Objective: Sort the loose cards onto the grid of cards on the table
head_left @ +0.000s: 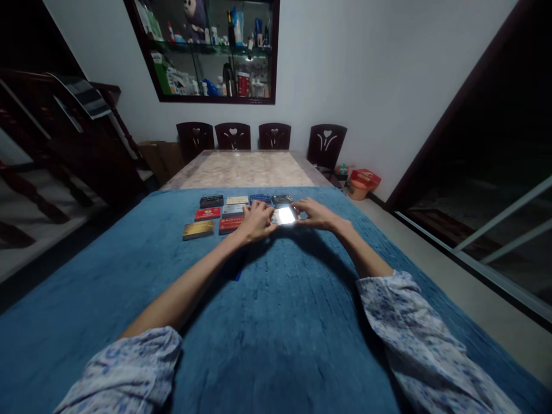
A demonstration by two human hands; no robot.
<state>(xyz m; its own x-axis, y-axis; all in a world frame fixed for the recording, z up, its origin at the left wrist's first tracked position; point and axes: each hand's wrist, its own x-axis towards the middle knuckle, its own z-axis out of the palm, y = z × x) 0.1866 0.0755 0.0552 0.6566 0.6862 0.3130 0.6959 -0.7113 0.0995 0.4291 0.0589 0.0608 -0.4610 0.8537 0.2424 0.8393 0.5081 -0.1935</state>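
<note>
Between my two hands is a card (284,215), its face washed out by bright glare; whether it is one card or a small stack I cannot tell. My left hand (257,221) grips its left edge with bent fingers. On the other side, the thumb and fingers of my right hand (318,214) pinch the right edge. Stacks of bank-style cards lie in rows to the left: a gold stack (198,229), a red stack (207,214), a black stack (211,201) and several more. My left hand partly covers a red stack (230,224). A dark blue flat item (237,273) shows beneath my left forearm.
A blue cloth (276,333) covers the near part of the table, and bare patterned tabletop (254,168) shows beyond. Several dark chairs (326,144) stand at the far end. A cardboard box (161,160) sits at left, a red box (365,178) on the floor at right.
</note>
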